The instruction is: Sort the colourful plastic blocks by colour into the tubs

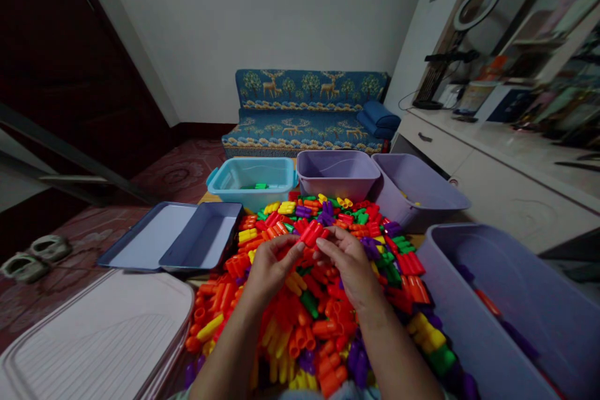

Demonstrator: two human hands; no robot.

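Both hands meet above a big pile of plastic tube-shaped pieces (328, 328) in red, orange, yellow, green and purple. Between them are joined red tube pieces (311, 233). My left hand (276, 262) pinches their left end with thumb and fingers. On the other side, my right hand (344, 256) grips the right end, its fingers curled and partly hidden behind the thumb. The red pieces are held tilted, just over the middle of the pile.
Behind the pile stand a light blue bin (253, 200) and purple bins (337, 184), (412, 212); a larger purple bin (445, 281) is at right. Dark blue trays (164, 265) and a white lid (103, 331) lie left. A patterned sofa (309, 131) is beyond.
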